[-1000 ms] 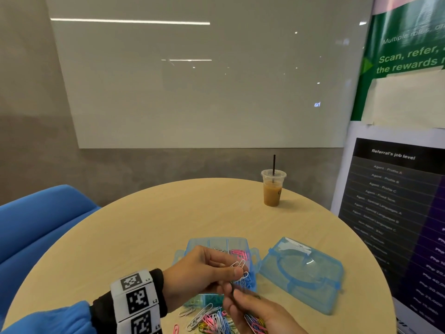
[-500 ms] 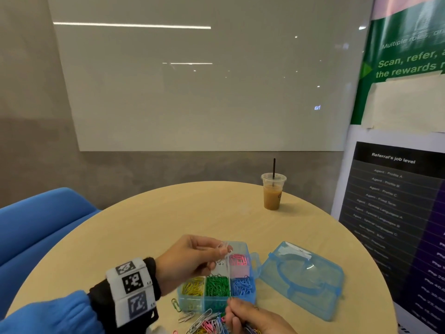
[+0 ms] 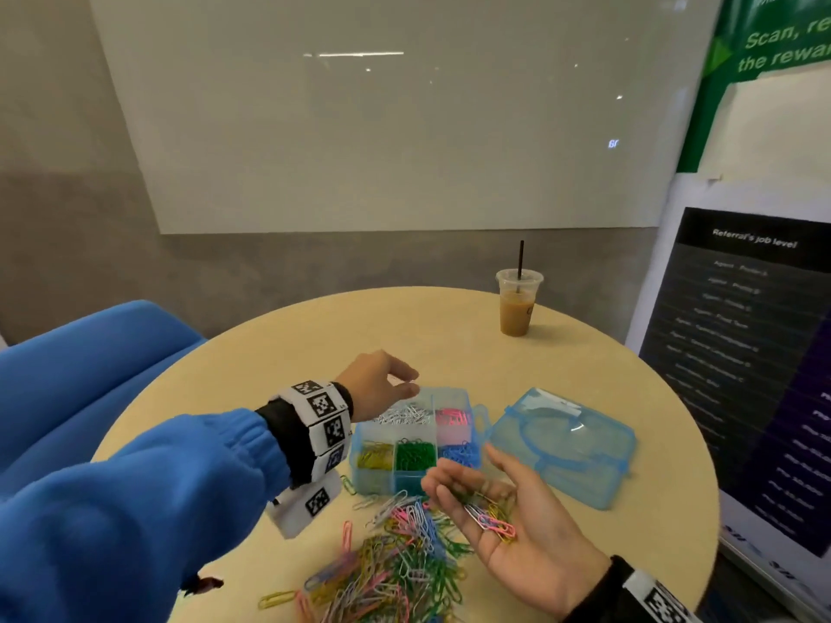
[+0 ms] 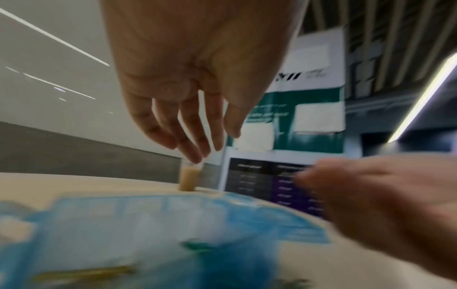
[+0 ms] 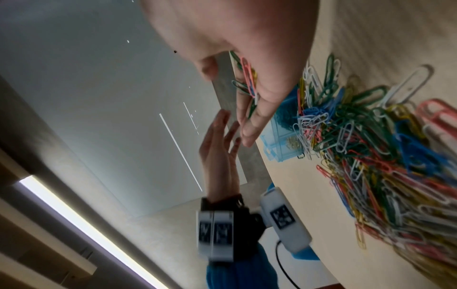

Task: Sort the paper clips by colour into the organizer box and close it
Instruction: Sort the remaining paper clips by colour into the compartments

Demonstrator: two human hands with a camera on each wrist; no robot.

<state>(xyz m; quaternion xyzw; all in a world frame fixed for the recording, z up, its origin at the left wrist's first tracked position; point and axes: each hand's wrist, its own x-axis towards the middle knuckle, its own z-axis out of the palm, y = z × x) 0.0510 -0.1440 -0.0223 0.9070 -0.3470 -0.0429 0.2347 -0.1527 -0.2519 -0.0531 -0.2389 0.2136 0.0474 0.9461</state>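
The organizer box stands open on the round table, its detached lid beside it, so every compartment is reachable. The right hand lies palm-up, fingers relaxed, cradling a small mixed bunch of paper clips, evidently as a ready supply. The left hand hovers over the white-clip compartment, fingers loosely extended, holding nothing visible. The unsorted pile lies in front of the box; sorting is far from complete.
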